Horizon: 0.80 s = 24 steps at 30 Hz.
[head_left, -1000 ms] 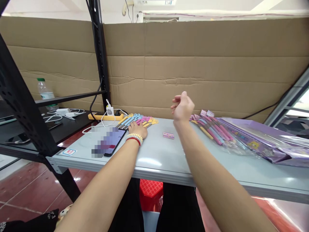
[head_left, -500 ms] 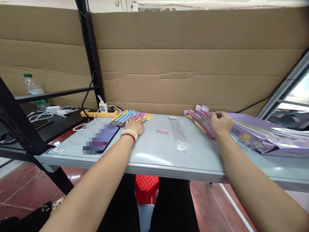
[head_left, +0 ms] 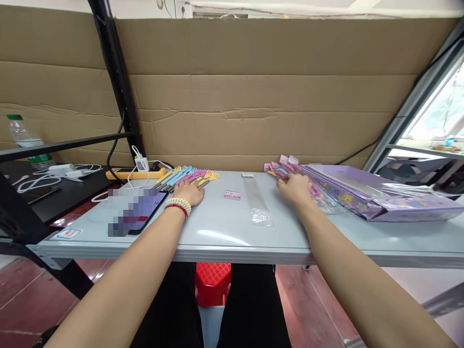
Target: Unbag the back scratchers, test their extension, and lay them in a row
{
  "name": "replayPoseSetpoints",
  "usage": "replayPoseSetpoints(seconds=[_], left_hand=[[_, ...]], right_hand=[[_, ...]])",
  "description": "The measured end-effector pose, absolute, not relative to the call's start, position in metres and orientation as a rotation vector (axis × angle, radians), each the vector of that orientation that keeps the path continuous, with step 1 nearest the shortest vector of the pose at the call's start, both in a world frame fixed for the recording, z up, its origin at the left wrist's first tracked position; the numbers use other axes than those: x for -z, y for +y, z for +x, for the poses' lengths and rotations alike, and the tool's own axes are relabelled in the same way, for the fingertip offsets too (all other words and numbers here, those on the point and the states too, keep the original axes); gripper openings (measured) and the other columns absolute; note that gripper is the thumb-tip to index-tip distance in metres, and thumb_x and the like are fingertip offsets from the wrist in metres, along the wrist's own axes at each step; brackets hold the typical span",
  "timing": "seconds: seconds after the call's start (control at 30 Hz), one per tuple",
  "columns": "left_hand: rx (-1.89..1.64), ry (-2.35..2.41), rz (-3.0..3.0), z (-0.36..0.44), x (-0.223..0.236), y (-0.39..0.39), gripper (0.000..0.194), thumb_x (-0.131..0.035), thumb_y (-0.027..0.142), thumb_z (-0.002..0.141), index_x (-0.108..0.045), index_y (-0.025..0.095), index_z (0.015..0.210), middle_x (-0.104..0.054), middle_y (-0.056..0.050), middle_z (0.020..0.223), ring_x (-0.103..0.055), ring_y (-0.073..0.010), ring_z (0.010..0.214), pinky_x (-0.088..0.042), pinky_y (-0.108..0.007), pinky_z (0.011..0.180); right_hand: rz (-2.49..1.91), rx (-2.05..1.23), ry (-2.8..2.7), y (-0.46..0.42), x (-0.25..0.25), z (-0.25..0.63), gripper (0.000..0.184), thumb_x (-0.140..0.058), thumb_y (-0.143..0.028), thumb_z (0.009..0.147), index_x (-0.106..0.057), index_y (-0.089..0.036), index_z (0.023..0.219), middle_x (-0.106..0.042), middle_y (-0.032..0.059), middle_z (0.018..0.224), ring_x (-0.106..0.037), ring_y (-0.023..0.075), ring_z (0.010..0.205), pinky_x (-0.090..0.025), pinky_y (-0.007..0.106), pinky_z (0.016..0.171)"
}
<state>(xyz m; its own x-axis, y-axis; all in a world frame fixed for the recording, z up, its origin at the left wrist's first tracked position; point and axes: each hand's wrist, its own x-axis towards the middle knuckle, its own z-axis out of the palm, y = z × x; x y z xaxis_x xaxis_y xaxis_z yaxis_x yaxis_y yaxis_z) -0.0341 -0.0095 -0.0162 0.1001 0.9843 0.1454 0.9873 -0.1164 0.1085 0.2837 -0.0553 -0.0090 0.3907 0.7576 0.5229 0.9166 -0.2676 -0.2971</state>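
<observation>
My left hand (head_left: 188,192), wearing beaded bracelets, lies with its fingers stretched over a row of back scratchers (head_left: 186,175). These have yellow, blue and pink claw ends and dark shafts. On the right, my right hand (head_left: 295,187) is closed over the lower part of a pile of bagged back scratchers (head_left: 284,166) with pink header cards. Its fingers curl round the pile's left side and hide much of it. Between my hands lie a small pink card (head_left: 232,195) and a long clear plastic sleeve (head_left: 257,198).
A phone (head_left: 154,208) lies left on the grey table (head_left: 217,232), near a yellow power strip (head_left: 155,173) with white cables. A purple display box (head_left: 384,191) with clear wrapping stands right. Cardboard (head_left: 253,92) closes off the back; a black post (head_left: 116,72) rises left.
My right hand has shifted left, from the right side of the bagged pile to over its lower part. My left hand stays on the row. The view has turned slightly right.
</observation>
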Motion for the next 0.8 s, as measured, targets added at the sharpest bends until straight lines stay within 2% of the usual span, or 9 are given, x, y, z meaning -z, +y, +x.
replayPoseSetpoints(seconds=[0.07,0.13,0.2,0.27,0.37,0.47,0.53,0.67,0.8], left_hand=[[0.282,-2.093,-2.325,-0.034,0.017,-0.009,0.060,-0.028,0.047,0.088,-0.040,0.019,0.140,-0.034,-0.015,0.147,-0.030,-0.0326,0.135,-0.021,-0.047,0.109],[0.295,-2.106,-2.319,-0.034,0.018,-0.009,0.061,-0.028,0.047,0.087,-0.038,0.018,0.141,-0.033,-0.016,0.147,-0.029,-0.0329,0.135,-0.020,-0.047,0.109],[0.338,-2.110,-2.295,-0.033,0.017,-0.010,0.062,-0.030,0.047,0.087,-0.039,0.016,0.140,-0.036,-0.019,0.144,-0.032,-0.0338,0.133,-0.022,-0.047,0.108],[0.419,-2.093,-2.264,-0.032,0.016,-0.011,0.060,-0.032,0.046,0.086,-0.042,0.014,0.137,-0.041,-0.021,0.139,-0.036,-0.0350,0.129,-0.027,-0.047,0.105],[0.535,-2.053,-2.238,-0.030,0.015,-0.012,0.055,-0.034,0.043,0.086,-0.049,0.013,0.129,-0.046,-0.021,0.132,-0.040,-0.0357,0.123,-0.031,-0.047,0.100],[0.612,-2.050,-2.234,-0.028,0.015,-0.013,0.051,-0.037,0.044,0.086,-0.054,0.012,0.122,-0.048,-0.022,0.127,-0.040,-0.0361,0.121,-0.032,-0.048,0.098],[0.687,-2.043,-2.241,-0.028,0.014,-0.014,0.050,-0.039,0.045,0.086,-0.055,0.012,0.119,-0.049,-0.022,0.126,-0.039,-0.0362,0.121,-0.032,-0.049,0.097],[1.012,-1.975,-2.343,-0.024,0.011,-0.015,0.043,-0.038,0.044,0.087,-0.059,0.015,0.110,-0.054,-0.019,0.121,-0.041,-0.0342,0.120,-0.029,-0.049,0.099],[1.720,-1.827,-2.653,-0.017,0.010,-0.011,0.037,-0.042,0.045,0.087,-0.062,0.016,0.099,-0.062,-0.014,0.113,-0.052,-0.0283,0.111,-0.034,-0.040,0.097]], right_hand=[[-2.058,0.281,-1.512,-0.055,0.009,0.279,0.029,-0.052,-0.032,0.079,-0.068,-0.013,0.094,-0.065,0.0147,0.099,-0.056,0.0280,0.097,-0.040,0.038,0.082],[-2.019,0.145,-1.616,-0.055,0.008,0.270,0.036,-0.048,-0.044,0.083,-0.066,-0.014,0.091,-0.066,0.0135,0.094,-0.059,0.0241,0.088,-0.042,0.033,0.076],[-2.099,0.046,-1.679,-0.056,0.007,0.256,0.052,-0.043,-0.061,0.081,-0.066,-0.014,0.087,-0.066,0.0152,0.091,-0.060,0.0256,0.084,-0.043,0.034,0.071],[-2.238,0.003,-1.748,-0.055,0.007,0.243,0.061,-0.044,-0.070,0.075,-0.066,-0.013,0.083,-0.065,0.0184,0.090,-0.061,0.0298,0.084,-0.043,0.037,0.068],[-2.305,-0.061,-1.855,-0.052,0.007,0.235,0.051,-0.052,-0.062,0.075,-0.065,-0.014,0.077,-0.065,0.0179,0.084,-0.061,0.0293,0.080,-0.043,0.036,0.065],[-2.265,-0.163,-1.833,-0.049,0.008,0.241,0.034,-0.058,-0.048,0.076,-0.063,-0.015,0.068,-0.064,0.0136,0.073,-0.059,0.0233,0.068,-0.041,0.032,0.060],[-2.196,-0.220,-1.764,-0.049,0.009,0.248,0.030,-0.059,-0.042,0.076,-0.060,-0.015,0.063,-0.062,0.0103,0.067,-0.056,0.0194,0.061,-0.038,0.030,0.057],[-1.704,-0.346,-1.679,-0.057,0.003,0.248,0.034,-0.058,-0.048,0.076,-0.052,-0.017,0.063,-0.053,0.0016,0.060,-0.046,0.0119,0.054,-0.032,0.026,0.054],[-1.243,-0.693,-1.760,-0.070,-0.012,0.218,0.044,-0.059,-0.060,0.072,-0.048,-0.017,0.065,-0.041,-0.0037,0.055,-0.033,0.0072,0.049,-0.025,0.023,0.049]])
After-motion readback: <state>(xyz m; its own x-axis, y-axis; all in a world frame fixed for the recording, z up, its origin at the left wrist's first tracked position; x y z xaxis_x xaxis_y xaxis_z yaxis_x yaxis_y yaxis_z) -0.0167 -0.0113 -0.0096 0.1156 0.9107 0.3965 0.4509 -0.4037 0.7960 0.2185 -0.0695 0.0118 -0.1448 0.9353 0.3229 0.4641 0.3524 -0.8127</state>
